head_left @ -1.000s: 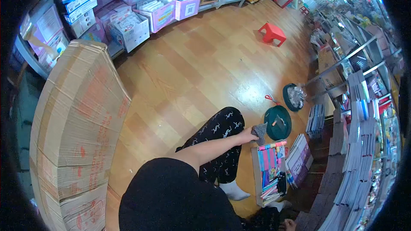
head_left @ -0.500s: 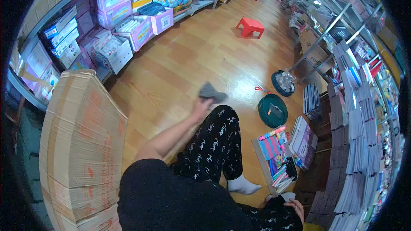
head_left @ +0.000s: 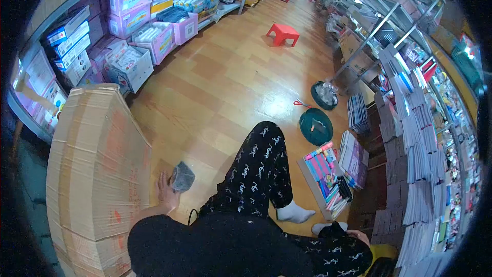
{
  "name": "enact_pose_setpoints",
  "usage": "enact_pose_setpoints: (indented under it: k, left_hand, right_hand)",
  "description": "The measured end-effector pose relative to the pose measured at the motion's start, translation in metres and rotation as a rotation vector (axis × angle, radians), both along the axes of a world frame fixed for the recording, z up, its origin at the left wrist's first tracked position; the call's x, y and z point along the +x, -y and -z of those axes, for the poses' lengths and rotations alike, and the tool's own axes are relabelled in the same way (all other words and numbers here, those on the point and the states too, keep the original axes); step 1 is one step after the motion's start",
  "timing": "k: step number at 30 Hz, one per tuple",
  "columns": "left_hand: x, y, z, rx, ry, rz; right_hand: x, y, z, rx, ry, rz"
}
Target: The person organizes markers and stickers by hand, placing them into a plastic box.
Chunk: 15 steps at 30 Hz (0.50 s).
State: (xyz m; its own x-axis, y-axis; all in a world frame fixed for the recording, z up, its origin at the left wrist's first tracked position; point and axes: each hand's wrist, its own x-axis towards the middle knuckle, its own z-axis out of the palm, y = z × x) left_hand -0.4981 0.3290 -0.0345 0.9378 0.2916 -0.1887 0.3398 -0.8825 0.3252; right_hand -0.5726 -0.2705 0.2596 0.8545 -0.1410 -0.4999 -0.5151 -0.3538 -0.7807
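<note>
My left hand (head_left: 166, 195) is low beside the cardboard box, its fingers stretched out. A grey cloth-like piece (head_left: 183, 177) stands on the floor against the right side of that hand; whether the thumb touches it is hidden. At the lower right, my right hand (head_left: 359, 236) rests by my bent leg near the white-socked foot, mostly hidden by the dark trousers, its fingers not clear. Between my raised knee and the right shelves lies an open box of colourful pens and markers (head_left: 326, 179).
A large cardboard box (head_left: 97, 184) stands close on the left. Ahead are a red stool (head_left: 283, 35), red-handled scissors (head_left: 301, 103), a green basin (head_left: 315, 126) and a dark basin with clear plastic (head_left: 325, 95). Stacked notebooks (head_left: 421, 174) line the right side.
My left hand has moved down and left from beyond the knee to the floor near the cardboard box, and its fingers are now stretched beside the grey piece. The view has shifted slightly.
</note>
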Motion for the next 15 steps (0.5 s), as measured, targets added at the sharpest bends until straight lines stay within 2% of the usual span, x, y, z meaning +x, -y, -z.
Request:
enact_pose_setpoints:
  k: [11,15]
  left_hand:
    - [0.005,-0.005,0.009,0.06,-0.034,0.036]
    - [0.009,-0.006,-0.002,0.07,-0.14,0.048]
  right_hand:
    - [-0.008,-0.002,-0.007,-0.039,-0.009,-0.063]
    - [-0.004,-0.053,-0.038,0.018,0.141,-0.107]
